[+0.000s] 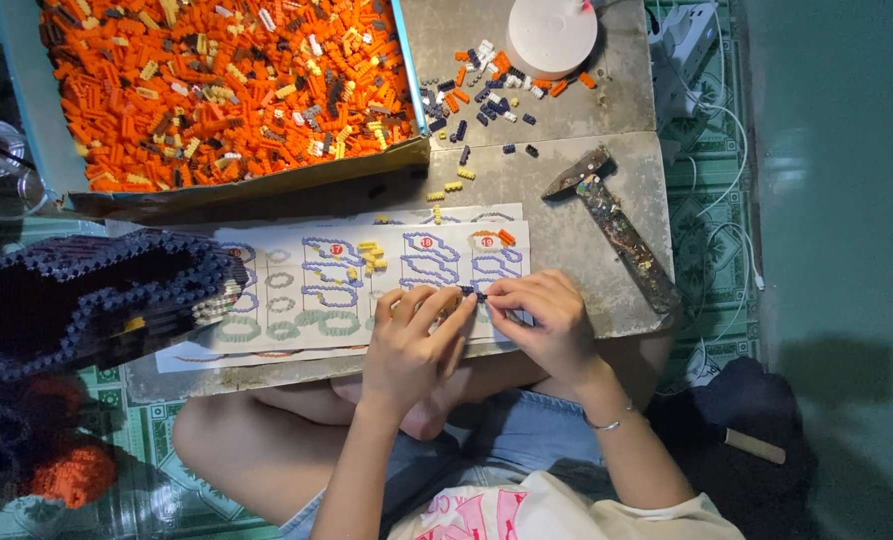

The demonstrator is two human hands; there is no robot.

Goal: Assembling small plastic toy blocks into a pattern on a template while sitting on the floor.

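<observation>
My left hand [413,340] and my right hand [538,318] meet over a printed instruction sheet [296,300] on a low grey table [566,210]. Between their fingertips they pinch a small dark blue brick piece [474,293]. A few loose yellow bricks [370,256] and an orange brick [506,237] lie on the sheet. To the left rests a large dark blue brick-built model [86,300] with a hollow middle.
A blue tray [21,110] full of mostly orange bricks fills the far left. Scattered orange, dark blue and white bricks [481,85] lie beside a white round object [551,35]. A worn hammer [616,225] lies at the right. White cables [731,200] run over the patterned floor.
</observation>
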